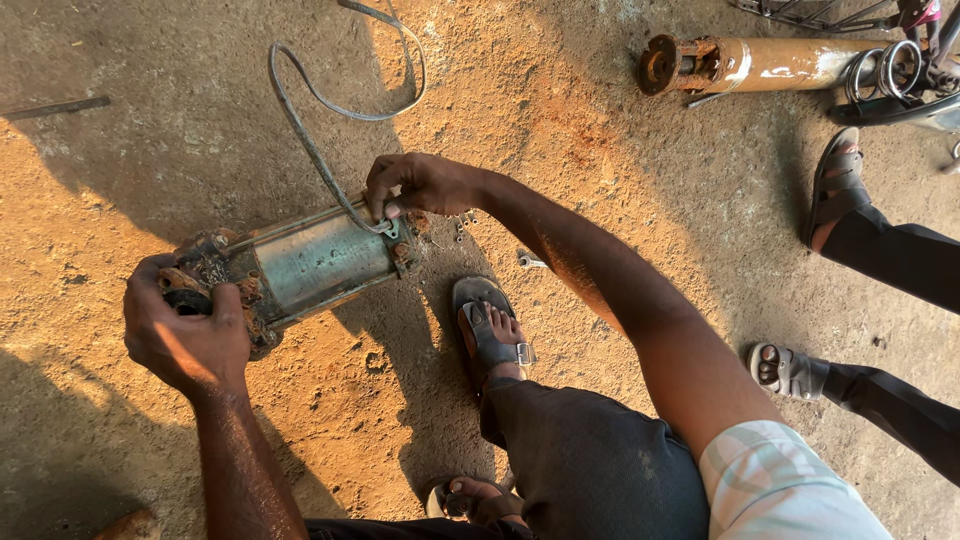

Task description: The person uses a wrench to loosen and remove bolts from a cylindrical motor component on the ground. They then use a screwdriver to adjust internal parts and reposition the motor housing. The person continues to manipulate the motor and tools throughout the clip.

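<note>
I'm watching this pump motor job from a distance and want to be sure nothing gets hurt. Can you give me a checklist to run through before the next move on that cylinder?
1. Left hand gripping the rusty end of the motor cylinder: ok.
2. Right hand on the far end, where the cable enters: ok.
3. Cable free of kinks or snags: cannot tell; it loops loosely across the ground.
4. Sandalled foot away from the cylinder: not ok, it sits close beside it.
5. Loose small parts near the foot gathered up: not ok.
6. Bystander's feet at a distance: ok.
</note>
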A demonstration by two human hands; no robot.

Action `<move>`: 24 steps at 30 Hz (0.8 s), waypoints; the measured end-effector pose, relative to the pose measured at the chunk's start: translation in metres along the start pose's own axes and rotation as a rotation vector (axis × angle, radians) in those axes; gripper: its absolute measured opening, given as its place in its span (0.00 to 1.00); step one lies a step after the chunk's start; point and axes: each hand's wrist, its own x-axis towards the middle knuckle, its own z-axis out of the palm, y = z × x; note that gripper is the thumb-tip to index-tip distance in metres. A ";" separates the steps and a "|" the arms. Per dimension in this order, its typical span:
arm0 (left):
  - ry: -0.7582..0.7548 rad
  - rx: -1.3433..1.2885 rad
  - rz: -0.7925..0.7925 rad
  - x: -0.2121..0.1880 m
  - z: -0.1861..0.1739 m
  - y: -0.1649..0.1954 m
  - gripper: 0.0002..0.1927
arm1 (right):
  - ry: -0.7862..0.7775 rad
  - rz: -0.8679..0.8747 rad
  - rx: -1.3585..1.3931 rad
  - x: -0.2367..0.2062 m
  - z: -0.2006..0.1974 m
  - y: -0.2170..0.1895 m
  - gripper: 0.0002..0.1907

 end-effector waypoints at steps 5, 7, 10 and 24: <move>0.006 0.017 0.004 -0.002 0.000 0.000 0.23 | -0.020 -0.067 0.039 -0.006 -0.002 -0.005 0.11; -0.014 0.007 -0.036 -0.001 0.001 -0.001 0.22 | -0.041 -0.038 0.035 -0.005 -0.003 -0.008 0.13; -0.011 0.031 -0.017 0.000 0.002 -0.001 0.22 | 0.004 0.110 0.044 -0.001 -0.003 -0.012 0.16; -0.024 0.036 -0.032 0.001 -0.003 0.008 0.23 | 0.026 -0.005 -0.007 -0.006 0.001 -0.016 0.08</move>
